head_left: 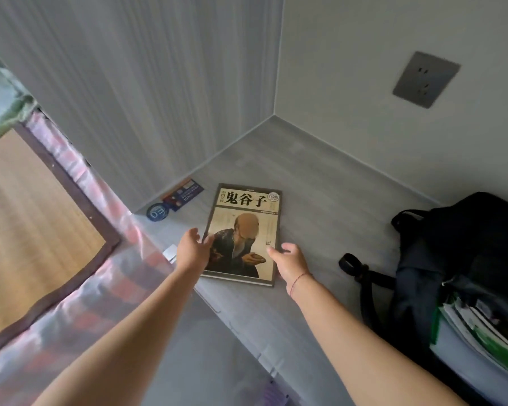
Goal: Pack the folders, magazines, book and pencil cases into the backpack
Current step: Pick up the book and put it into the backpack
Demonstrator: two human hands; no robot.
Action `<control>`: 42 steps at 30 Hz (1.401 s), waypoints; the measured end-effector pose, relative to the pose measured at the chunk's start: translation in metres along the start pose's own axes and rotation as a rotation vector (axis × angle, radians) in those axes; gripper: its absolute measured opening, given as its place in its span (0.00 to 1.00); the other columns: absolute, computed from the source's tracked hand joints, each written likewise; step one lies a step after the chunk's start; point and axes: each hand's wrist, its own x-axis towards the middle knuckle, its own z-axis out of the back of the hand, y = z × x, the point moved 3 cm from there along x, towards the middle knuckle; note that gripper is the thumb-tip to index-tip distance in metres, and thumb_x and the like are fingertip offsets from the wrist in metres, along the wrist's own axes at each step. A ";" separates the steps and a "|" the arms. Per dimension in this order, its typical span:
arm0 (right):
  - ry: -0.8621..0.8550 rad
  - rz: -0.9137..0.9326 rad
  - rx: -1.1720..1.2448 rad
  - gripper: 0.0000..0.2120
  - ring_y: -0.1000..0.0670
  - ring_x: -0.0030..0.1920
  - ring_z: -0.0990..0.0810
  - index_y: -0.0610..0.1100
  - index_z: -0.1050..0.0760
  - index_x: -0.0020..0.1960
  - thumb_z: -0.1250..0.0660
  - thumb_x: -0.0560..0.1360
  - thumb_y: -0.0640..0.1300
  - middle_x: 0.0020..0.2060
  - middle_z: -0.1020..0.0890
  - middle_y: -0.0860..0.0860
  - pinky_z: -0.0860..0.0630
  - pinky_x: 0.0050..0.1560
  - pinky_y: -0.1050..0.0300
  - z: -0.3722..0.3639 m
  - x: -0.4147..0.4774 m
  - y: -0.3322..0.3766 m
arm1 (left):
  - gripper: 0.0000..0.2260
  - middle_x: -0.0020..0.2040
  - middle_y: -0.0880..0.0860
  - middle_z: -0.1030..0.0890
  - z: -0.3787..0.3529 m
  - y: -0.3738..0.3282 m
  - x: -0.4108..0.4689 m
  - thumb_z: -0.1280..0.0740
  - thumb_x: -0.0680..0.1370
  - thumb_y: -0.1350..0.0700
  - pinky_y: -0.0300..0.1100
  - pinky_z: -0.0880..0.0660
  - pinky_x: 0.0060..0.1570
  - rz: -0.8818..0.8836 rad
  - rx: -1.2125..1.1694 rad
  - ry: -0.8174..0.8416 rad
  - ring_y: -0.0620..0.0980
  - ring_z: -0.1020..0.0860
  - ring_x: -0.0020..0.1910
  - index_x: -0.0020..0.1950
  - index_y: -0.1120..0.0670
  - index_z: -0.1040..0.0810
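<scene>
Both grips apart — left hand and right hand flank the book titled 鬼谷子.

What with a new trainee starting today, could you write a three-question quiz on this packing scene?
1. True or false: the book lies closed, cover up, on the grey surface.
2. Multiple choice: the black backpack sits A) left of the book, B) right of the book, C) on top of the book.
3. Short answer: which hand has the red string at its wrist?
Key: 1 true; 2 B; 3 the right hand.
</scene>
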 end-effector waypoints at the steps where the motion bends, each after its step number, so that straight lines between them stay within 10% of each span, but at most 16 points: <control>1: 0.010 -0.021 0.038 0.30 0.43 0.65 0.28 0.43 0.36 0.70 0.30 0.71 0.49 0.67 0.29 0.45 0.29 0.65 0.47 -0.001 0.005 -0.004 | 0.23 0.64 0.58 0.25 -0.002 0.003 0.001 0.36 0.79 0.50 0.39 0.27 0.44 0.064 -0.048 0.032 0.52 0.23 0.51 0.70 0.58 0.33; 4: 0.063 -0.069 0.174 0.41 0.43 0.64 0.26 0.44 0.35 0.69 0.26 0.59 0.52 0.65 0.26 0.45 0.28 0.65 0.43 0.004 0.030 -0.020 | 0.17 0.48 0.57 0.21 -0.002 0.003 0.008 0.39 0.80 0.50 0.40 0.28 0.40 0.181 -0.138 0.085 0.49 0.25 0.40 0.61 0.60 0.26; 6: 0.094 -0.110 0.221 0.31 0.43 0.59 0.23 0.43 0.28 0.61 0.27 0.61 0.50 0.61 0.22 0.44 0.25 0.61 0.46 0.008 0.026 -0.015 | 0.15 0.41 0.56 0.23 0.001 0.002 0.015 0.39 0.80 0.50 0.40 0.29 0.37 0.273 -0.225 0.125 0.50 0.25 0.38 0.57 0.61 0.24; 9: 0.171 -0.157 0.275 0.12 0.47 0.50 0.21 0.39 0.24 0.55 0.31 0.73 0.42 0.55 0.19 0.44 0.25 0.47 0.57 0.010 0.010 -0.001 | 0.16 0.45 0.59 0.21 0.000 0.000 0.015 0.36 0.78 0.49 0.41 0.27 0.42 0.368 -0.315 0.231 0.53 0.22 0.42 0.58 0.61 0.25; 11: 0.195 -0.188 0.274 0.21 0.44 0.61 0.25 0.37 0.29 0.64 0.31 0.74 0.43 0.61 0.24 0.44 0.28 0.60 0.51 0.010 0.008 -0.003 | 0.18 0.49 0.60 0.19 -0.012 -0.004 0.010 0.33 0.76 0.48 0.43 0.23 0.46 0.373 -0.361 0.332 0.55 0.20 0.44 0.58 0.60 0.27; 14: 0.173 -0.158 0.254 0.32 0.42 0.71 0.37 0.41 0.40 0.72 0.31 0.74 0.45 0.66 0.31 0.48 0.40 0.71 0.43 0.020 0.002 -0.007 | 0.19 0.52 0.60 0.19 -0.028 -0.014 -0.001 0.31 0.75 0.49 0.45 0.20 0.44 0.300 -0.442 0.394 0.56 0.18 0.47 0.60 0.57 0.30; 21: 0.130 0.073 0.470 0.15 0.49 0.53 0.23 0.53 0.28 0.60 0.34 0.76 0.41 0.52 0.21 0.51 0.19 0.47 0.45 0.090 -0.028 -0.001 | 0.19 0.55 0.57 0.20 -0.059 -0.066 -0.027 0.32 0.75 0.49 0.48 0.19 0.47 0.097 -0.480 0.550 0.54 0.18 0.50 0.62 0.54 0.32; 31: -0.099 0.238 0.662 0.14 0.46 0.53 0.20 0.48 0.26 0.61 0.35 0.76 0.42 0.52 0.18 0.48 0.19 0.47 0.48 0.216 -0.087 -0.023 | 0.16 0.52 0.57 0.19 -0.148 -0.158 -0.105 0.32 0.76 0.50 0.53 0.21 0.52 -0.081 -0.317 0.860 0.55 0.18 0.49 0.59 0.55 0.30; 42: -0.272 0.252 0.872 0.31 0.46 0.60 0.23 0.53 0.22 0.60 0.21 0.58 0.53 0.58 0.19 0.49 0.22 0.53 0.46 0.317 -0.171 -0.117 | 0.17 0.54 0.53 0.20 -0.231 -0.196 -0.209 0.43 0.79 0.43 0.46 0.23 0.51 -0.657 0.101 0.905 0.49 0.21 0.52 0.60 0.53 0.28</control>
